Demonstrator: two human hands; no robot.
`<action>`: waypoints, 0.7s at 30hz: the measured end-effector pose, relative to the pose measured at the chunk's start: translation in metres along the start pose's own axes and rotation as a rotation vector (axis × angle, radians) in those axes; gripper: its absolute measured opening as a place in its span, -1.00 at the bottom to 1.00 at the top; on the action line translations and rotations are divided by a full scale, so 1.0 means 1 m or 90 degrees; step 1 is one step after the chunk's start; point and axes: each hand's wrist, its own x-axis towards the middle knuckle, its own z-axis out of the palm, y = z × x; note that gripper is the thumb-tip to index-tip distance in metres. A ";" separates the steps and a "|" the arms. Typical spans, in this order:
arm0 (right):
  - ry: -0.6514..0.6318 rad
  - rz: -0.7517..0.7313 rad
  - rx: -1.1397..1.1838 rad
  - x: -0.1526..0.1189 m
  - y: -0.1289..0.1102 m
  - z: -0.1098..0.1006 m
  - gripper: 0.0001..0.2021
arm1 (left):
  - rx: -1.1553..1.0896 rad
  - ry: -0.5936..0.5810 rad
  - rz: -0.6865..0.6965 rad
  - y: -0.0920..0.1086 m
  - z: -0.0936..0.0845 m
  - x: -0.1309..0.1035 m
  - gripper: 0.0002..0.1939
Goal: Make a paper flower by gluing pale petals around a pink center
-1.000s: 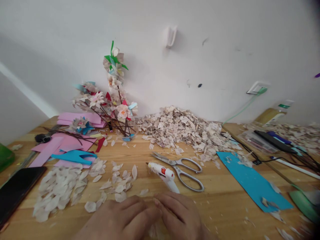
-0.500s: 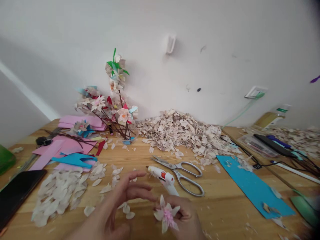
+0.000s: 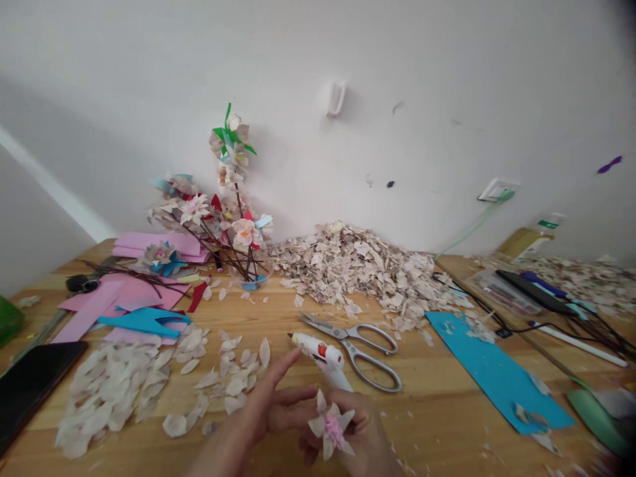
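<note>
A small flower (image 3: 332, 425) with pale petals and a pink centre is held in my right hand (image 3: 370, 434), whose fingers are closed round its base. From the left, my left hand (image 3: 268, 411) reaches beside the flower, its index finger stretched out and the other fingers near the right hand's fingertips. Just beyond the hands lies a white glue gun (image 3: 320, 351), its tip by my left index finger. Silver scissors (image 3: 355, 341) rest to the right of the gun. Loose pale petals (image 3: 238, 381) lie left of it.
Paper flowers on twigs (image 3: 238, 232) stand in a clear cup at the back left. A big heap of dried petals (image 3: 352, 265) is against the wall. Blue sheet (image 3: 497, 371) lies right, pink sheets (image 3: 159, 246) and a black phone (image 3: 40, 384) left. Cables run at the right.
My left hand has moved right, closer to the flower and my right hand, uncovering more loose petals. The flower stays in my right hand. The view has shifted slightly.
</note>
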 end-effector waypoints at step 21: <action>0.035 0.117 0.034 0.002 0.001 0.001 -0.69 | 0.149 -0.010 0.115 -0.019 0.001 -0.004 0.02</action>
